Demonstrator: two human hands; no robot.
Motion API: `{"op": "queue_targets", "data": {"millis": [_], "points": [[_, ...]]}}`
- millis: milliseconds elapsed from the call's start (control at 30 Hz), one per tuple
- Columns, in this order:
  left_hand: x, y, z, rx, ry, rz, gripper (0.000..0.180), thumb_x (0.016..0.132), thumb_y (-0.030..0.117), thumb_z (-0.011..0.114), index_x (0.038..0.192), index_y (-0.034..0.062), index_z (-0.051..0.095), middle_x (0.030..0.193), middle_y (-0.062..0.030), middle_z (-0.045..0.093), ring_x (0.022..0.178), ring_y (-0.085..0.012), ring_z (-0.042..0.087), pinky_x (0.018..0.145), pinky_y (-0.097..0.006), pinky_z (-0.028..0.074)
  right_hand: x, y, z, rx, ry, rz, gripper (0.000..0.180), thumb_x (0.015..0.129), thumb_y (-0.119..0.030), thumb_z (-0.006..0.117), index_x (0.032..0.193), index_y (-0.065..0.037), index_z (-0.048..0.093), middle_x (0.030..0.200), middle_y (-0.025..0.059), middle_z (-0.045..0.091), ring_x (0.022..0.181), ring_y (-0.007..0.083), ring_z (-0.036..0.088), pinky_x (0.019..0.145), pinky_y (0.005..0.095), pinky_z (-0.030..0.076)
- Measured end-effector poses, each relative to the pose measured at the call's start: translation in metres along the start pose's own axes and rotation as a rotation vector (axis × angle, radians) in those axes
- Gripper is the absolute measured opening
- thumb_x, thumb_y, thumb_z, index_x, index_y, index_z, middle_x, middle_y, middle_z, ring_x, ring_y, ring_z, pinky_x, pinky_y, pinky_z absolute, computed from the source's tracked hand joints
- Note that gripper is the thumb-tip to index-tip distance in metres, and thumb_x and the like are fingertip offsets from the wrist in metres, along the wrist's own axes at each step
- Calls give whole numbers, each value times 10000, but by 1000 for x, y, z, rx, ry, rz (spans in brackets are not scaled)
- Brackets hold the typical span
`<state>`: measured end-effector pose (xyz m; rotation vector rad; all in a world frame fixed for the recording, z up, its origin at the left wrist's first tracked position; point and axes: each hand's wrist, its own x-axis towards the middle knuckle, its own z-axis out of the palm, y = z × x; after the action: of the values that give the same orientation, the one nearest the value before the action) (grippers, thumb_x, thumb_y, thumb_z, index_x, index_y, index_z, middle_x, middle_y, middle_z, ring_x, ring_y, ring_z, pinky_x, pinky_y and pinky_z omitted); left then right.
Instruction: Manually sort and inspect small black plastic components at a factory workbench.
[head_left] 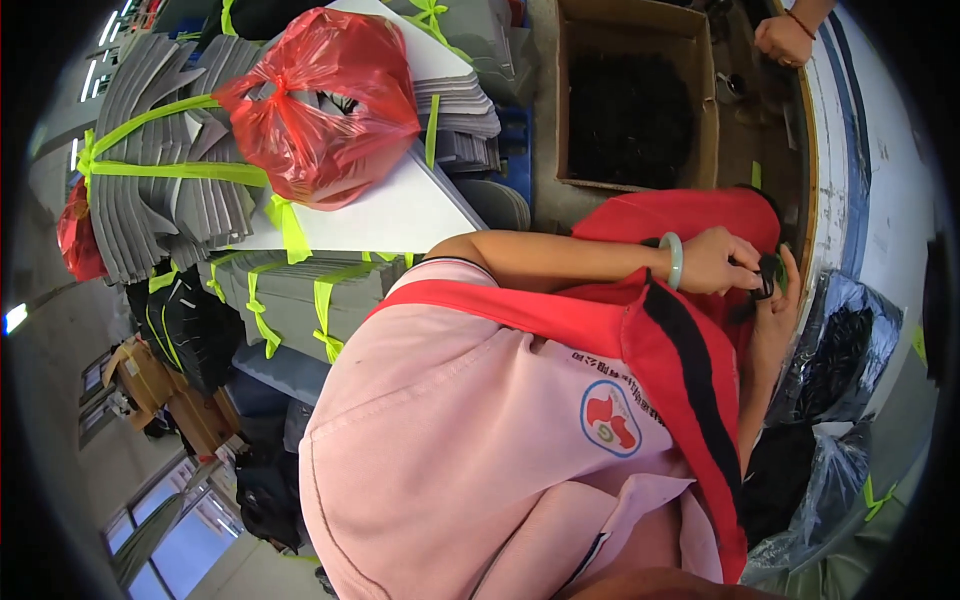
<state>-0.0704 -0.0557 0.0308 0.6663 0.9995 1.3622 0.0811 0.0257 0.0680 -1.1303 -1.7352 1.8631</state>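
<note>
My left hand (715, 262), with a pale green bangle (674, 262) on its wrist, pinches a small black strap-like piece (768, 276). Against that piece, the fingers of my right hand (782, 298) close from the other side. A small bit of green shows between the two hands, too small to name. Red cloth (690, 218) lies just beyond my left forearm. My pink shirt (450, 420) and a red apron with a black band (690, 370) fill the middle and hide much of my right forearm.
An open cardboard box (637, 110) with dark contents stands beyond my hands. Tied grey sheet stacks (180, 150) and a red plastic bag (325, 110) are at left. Clear bags of black pieces (840, 340) lie at right. Another person's hand (785, 40) rests near the white table edge.
</note>
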Motion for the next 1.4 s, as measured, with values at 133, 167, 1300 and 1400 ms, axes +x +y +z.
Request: {"op": "queue_targets", "data": {"millis": [133,167,1300,1400], "points": [[4,-9,-3,-45,33,-29,151,858,100,662,887,-45,690,804,-47,612,537,-74,525,469,-219,406,-1,6,17,-39,-47,28,546,910,35,553,1413,-52,358,1096,66,599,921,106,582,817,215,462],[3,-10,-5,-76,64,-43,150,861,94,660,882,-52,688,792,-48,607,539,-73,525,469,-219,404,0,16,17,-13,-21,67,465,912,23,555,1354,-34,420,1062,58,613,903,96,584,798,209,459],[16,-16,-78,23,388,-305,153,867,133,675,953,12,709,764,-16,627,578,-52,501,483,-203,384,47,57,-3,-51,-140,400,193,944,-209,581,955,-23,633,695,-42,564,661,36,498,610,195,397],[4,-11,-53,147,289,-141,140,844,85,695,952,-3,712,825,-8,645,603,-45,514,526,-192,404,51,60,0,-312,-279,183,205,937,-211,588,976,-14,631,720,-35,582,683,49,504,628,210,404]]}}
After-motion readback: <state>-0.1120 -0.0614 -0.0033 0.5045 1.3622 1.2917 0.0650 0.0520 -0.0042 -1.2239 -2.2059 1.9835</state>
